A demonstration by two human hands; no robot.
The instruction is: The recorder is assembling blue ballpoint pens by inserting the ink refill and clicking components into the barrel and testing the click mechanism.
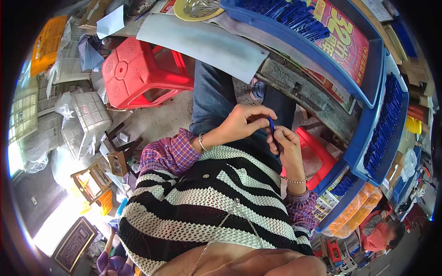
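Above my lap, a slim dark-blue piece (270, 123) stands between my two hands; its exact kind I cannot make out. My left hand (241, 123) pinches its upper part between thumb and fingertips. Closed around its lower end are the fingers of my right hand (286, 141), which hide part of it. Many similar slim blue pieces (294, 20) lie in a large blue tray (375, 50) on the bench ahead. At the bench's far edge is a yellow bowl (181, 13) with thin metal pieces in it.
A pale sheet (202, 46) overhangs the bench edge before my knees. Left stands a red plastic stool (138, 76); another red stool (317, 154) is beside my right hand. More blue pieces (384, 124) fill trays at right. People in red (375, 234) and purple (110, 262) are farther off.
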